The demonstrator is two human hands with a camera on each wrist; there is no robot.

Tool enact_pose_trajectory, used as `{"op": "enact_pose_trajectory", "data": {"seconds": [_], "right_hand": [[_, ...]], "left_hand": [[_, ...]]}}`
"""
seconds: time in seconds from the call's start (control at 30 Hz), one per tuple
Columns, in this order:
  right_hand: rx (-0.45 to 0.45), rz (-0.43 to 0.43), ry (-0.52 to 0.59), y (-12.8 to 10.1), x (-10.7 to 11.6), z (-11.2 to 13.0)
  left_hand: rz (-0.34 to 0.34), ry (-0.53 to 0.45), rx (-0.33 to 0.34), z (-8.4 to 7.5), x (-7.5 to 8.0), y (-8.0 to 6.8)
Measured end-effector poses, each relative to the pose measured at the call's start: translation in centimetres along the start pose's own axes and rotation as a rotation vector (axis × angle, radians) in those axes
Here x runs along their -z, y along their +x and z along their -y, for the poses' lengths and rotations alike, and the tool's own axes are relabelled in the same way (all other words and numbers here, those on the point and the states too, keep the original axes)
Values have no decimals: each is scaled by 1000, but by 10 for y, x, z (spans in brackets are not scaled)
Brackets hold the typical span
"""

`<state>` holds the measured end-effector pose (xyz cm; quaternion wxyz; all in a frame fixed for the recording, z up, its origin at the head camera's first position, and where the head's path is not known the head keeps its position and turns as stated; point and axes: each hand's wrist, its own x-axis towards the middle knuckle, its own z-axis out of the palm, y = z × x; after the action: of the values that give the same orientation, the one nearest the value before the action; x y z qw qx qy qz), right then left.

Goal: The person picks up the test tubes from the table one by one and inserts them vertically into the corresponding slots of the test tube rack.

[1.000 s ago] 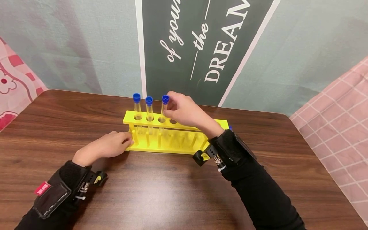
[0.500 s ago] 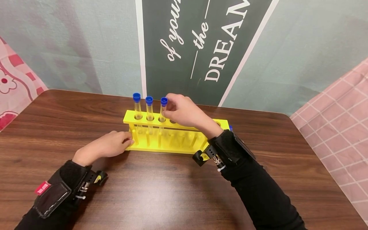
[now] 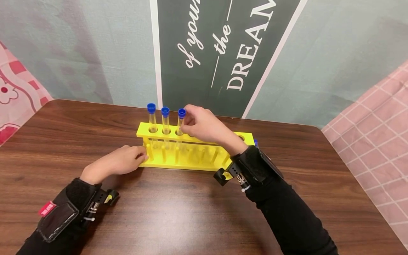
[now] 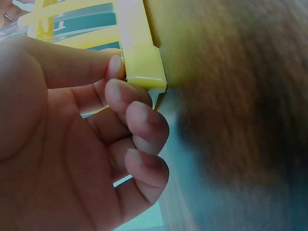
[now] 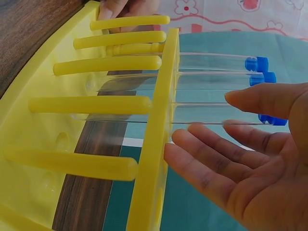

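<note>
You're in what looks like a cloth-lined booth: wood-grain bench (image 3: 172, 209) w/ slogan-print backdrop (image 3: 197, 78) behind & pink grid cloth (image 3: 376, 148) on R.

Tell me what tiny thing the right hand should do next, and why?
Probably slide the right hand away from the third tube from the left: it stands in the yellow rack, its blue cap about level with the second cap, and the left hand holds the rack's end.

black sleeves (image 3: 294, 216) | black wrist straps (image 3: 255, 166) | left: red tag (image 3: 47, 209) | black wrist cameras (image 3: 220, 176)
</note>
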<state>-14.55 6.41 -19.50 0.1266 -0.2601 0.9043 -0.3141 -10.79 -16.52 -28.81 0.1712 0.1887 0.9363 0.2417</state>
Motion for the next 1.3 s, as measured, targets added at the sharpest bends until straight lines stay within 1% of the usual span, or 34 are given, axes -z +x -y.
{"op": "enact_pose_trajectory", "data": {"seconds": [0.17, 0.33, 0.43, 0.63, 0.87, 1.1, 1.3], "right_hand": [[-17, 5, -11, -2, 2, -1], [-35, 4, 19, -7, 5, -4], [-34, 8, 32, -10, 7, -4], [-41, 31, -6, -17, 10, -2], [-67, 59, -39, -27, 10, -3], [-38, 68, -54, -42, 9, -4], [-13, 57, -26, -56, 9, -7]], "left_hand": [[0, 0, 0, 1, 0, 0], [-17, 5, -18, 3, -1, 1], [-18, 8, -14, 4, -1, 1], [-2, 2, -2, 1, 0, 0], [-4, 9, -2, 0, 0, 0], [-3, 7, -1, 0, 1, -1], [-3, 3, -4, 1, 0, -1]]}}
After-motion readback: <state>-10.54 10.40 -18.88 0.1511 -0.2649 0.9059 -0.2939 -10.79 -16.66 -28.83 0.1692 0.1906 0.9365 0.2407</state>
